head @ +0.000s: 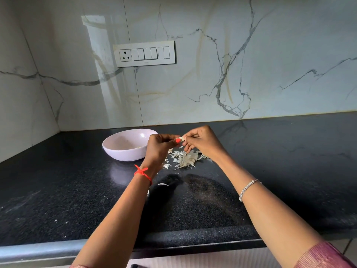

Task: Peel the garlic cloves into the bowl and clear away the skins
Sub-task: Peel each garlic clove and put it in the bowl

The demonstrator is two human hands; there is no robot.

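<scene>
Currently the left hand (160,149) and right hand (202,144) meet fingertip to fingertip. Both pinch one garlic clove (182,139), held in the air btwn them. Its long axis seems to run approx left-right, tho fingers hide most of it. Directly below lies the skins pile (183,158) on the black tabletop (270,171), w/ a few stray bits nearer the person. The bowl (123,154) sits just left of the left hand, so that hand is nearer for the drop, probably a short move leftward over the rim. Bowl contents: too dim to tell.

Pale lilac bowl (126,145); black speckled counter (77,190); white skins (183,158).
</scene>
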